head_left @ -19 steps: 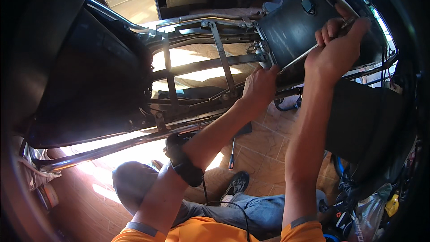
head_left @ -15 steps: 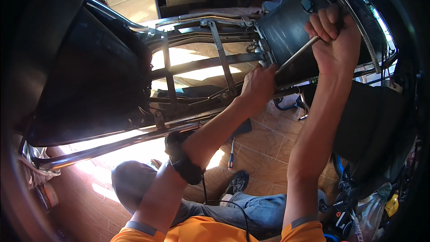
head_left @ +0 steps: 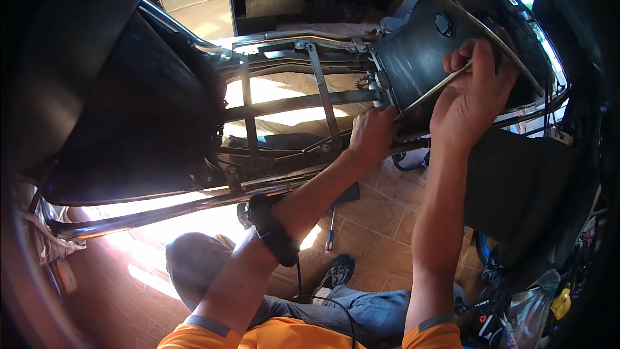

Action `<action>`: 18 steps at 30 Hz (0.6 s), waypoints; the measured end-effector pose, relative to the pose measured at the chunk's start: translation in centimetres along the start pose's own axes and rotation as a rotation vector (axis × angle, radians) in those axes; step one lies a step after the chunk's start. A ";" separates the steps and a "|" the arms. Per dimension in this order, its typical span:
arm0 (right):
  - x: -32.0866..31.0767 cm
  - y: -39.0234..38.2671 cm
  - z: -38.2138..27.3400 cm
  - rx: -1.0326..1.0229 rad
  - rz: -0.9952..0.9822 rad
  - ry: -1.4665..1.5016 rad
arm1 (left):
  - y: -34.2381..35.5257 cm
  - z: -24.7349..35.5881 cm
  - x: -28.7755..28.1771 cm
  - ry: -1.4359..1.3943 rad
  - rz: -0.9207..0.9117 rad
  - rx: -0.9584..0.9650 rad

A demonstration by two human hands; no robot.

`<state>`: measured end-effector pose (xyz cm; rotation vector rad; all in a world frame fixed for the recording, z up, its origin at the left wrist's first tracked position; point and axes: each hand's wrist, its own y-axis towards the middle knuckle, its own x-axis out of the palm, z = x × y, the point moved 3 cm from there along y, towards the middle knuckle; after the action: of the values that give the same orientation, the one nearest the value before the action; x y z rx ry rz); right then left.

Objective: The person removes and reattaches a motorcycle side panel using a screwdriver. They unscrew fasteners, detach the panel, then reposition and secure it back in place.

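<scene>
My right hand [head_left: 470, 97] is raised, its fingers curled around a slim metal rod [head_left: 434, 89] that slants down to the left. At the rod's lower end, my left hand [head_left: 373, 130] has its fingers closed around the tip, against a joint of the metal frame [head_left: 326, 90]. A long thin bar [head_left: 462, 14] crosses just beyond my right hand; whether it joins the rod is hidden by the fingers. Behind both hands lies a dark, smooth panel [head_left: 413, 45] with a small oval fitting [head_left: 444, 24].
A large black padded part [head_left: 142, 116] fills the left, edged by a chrome tube [head_left: 161, 213]. Below the frame, a screwdriver [head_left: 330, 239] lies on the tiled floor. A dark flat panel [head_left: 516, 187] hangs at the right, above plastic bags [head_left: 529, 310] and cables.
The long thin bar has turned, its upper end swinging left. My right hand has lowered slightly and shifted left with the rod. My left hand stays at the joint.
</scene>
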<state>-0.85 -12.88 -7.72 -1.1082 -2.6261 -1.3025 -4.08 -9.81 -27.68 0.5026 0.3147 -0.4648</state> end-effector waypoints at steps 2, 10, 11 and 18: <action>0.1 0.0 0.2 0.010 -0.061 -0.103 | 0.1 0.2 0.0 0.015 0.010 0.036; -0.6 2.8 -0.1 0.191 0.056 -0.106 | 0.0 0.3 0.1 0.007 -0.063 -0.002; -0.3 3.5 -0.2 0.186 0.035 -0.126 | -0.1 0.4 0.2 0.014 -0.055 0.012; 2.9 9.3 -1.8 0.140 -0.478 -0.639 | 0.0 0.3 0.7 0.095 -0.046 0.015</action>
<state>1.99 -8.66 0.84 -1.0465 -3.5611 -0.8726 -3.39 -10.23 -27.68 0.5336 0.4153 -0.4892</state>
